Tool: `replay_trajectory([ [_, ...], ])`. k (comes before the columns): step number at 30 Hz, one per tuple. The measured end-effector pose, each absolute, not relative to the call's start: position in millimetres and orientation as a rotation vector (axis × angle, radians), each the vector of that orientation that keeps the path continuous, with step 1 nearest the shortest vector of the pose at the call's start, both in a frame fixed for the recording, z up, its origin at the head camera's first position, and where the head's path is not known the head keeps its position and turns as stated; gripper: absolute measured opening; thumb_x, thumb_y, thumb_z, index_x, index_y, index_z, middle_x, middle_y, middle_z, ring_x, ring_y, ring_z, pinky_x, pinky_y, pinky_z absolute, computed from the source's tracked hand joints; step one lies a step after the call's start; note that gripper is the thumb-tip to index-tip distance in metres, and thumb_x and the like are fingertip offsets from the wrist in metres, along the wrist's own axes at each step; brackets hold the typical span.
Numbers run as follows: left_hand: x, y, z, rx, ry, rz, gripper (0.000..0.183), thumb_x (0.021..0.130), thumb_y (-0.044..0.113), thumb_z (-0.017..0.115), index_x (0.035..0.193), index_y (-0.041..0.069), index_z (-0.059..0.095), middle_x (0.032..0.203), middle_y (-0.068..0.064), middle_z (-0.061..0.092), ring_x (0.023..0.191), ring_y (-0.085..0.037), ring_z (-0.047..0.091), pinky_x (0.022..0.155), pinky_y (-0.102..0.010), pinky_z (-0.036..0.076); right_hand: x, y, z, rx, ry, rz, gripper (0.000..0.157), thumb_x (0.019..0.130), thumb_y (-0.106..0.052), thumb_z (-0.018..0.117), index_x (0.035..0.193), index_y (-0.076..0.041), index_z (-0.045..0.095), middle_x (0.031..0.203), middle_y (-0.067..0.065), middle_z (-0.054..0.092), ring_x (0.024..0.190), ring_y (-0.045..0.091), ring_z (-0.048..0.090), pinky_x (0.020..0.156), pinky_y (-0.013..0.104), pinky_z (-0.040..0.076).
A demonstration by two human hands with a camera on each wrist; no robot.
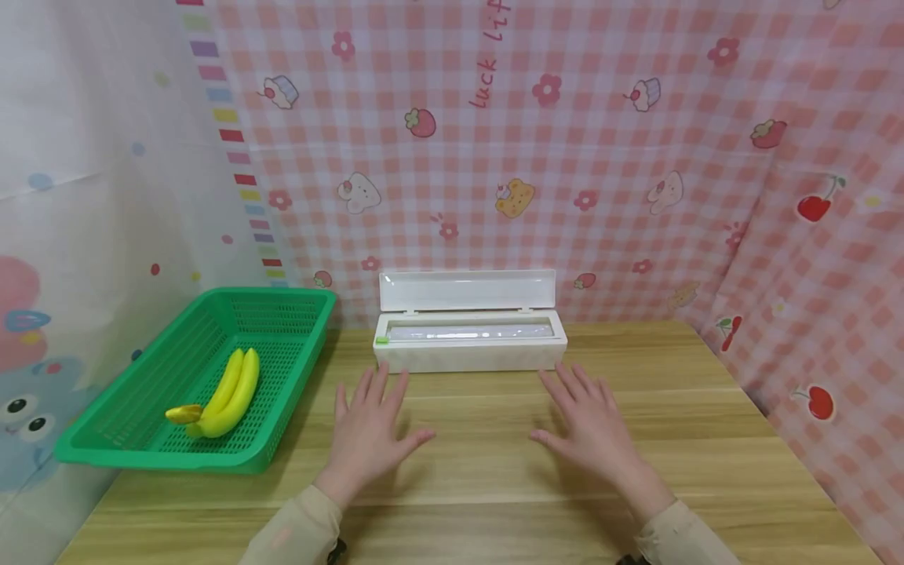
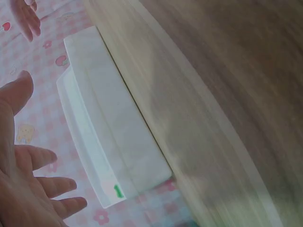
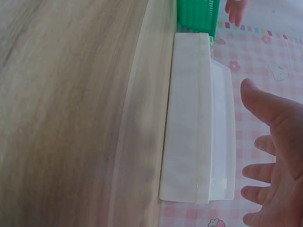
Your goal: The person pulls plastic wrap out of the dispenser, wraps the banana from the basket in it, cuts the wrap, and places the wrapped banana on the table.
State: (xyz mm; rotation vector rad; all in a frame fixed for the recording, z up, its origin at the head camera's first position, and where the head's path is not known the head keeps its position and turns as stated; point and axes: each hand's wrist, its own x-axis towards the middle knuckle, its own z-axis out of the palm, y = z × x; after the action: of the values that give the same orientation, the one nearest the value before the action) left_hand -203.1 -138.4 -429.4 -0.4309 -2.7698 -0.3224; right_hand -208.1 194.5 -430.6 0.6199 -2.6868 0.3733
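Observation:
A long white cling film dispenser box (image 1: pixel 469 358) stands at the back of the table, its lid (image 1: pixel 468 290) raised. Inside lies a roll of clear film (image 1: pixel 472 332), and a small green slider (image 1: pixel 382 340) sits at the left end of the rim. My left hand (image 1: pixel 370 431) hovers over the table before the box's left end, fingers spread and holding nothing. Before the right end is my right hand (image 1: pixel 589 428), also spread and without anything in it. Both wrist views show the box's white front (image 2: pixel 118 113) beyond the fingers.
On the left stands a green plastic basket (image 1: pixel 297 392) with yellow bananas (image 1: pixel 236 396) in it. Behind the wooden table (image 1: pixel 480 471) hangs a pink checked cloth (image 1: pixel 452 173), which continues along the right side. A white patterned cloth (image 1: pixel 106 157) covers the left.

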Motion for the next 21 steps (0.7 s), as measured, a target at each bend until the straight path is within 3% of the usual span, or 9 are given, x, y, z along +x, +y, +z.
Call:
replay_trajectory([
  [12,-212,-139,-426,-0.421,-2.699,-0.359,0.089,0.079,0.06,0.074,0.145,0.006,0.047,0.149,-0.024,0.041,0.137,-0.044,0.037,0.109,-0.072,0.015,-220,196,-431,0.636,-2.606,0.431,0.083,0.077,-0.038,0.084,0.143,-0.001,0.049,0.142,0.025,0.049,0.132,0.046,0.043,0.11,0.062,0.03],
  [21,-223,-141,-421,-0.382,-2.726,-0.381,0.089,0.08,0.059,0.075,0.146,0.006,0.046,0.148,-0.026,0.042,0.135,-0.046,0.037,0.108,-0.073,0.016,-234,199,-424,0.619,-2.559,0.462,0.077,0.078,-0.031,0.084,0.139,0.001,0.051,0.132,0.025,0.056,0.121,0.046,0.051,0.102,0.06,0.041],
])
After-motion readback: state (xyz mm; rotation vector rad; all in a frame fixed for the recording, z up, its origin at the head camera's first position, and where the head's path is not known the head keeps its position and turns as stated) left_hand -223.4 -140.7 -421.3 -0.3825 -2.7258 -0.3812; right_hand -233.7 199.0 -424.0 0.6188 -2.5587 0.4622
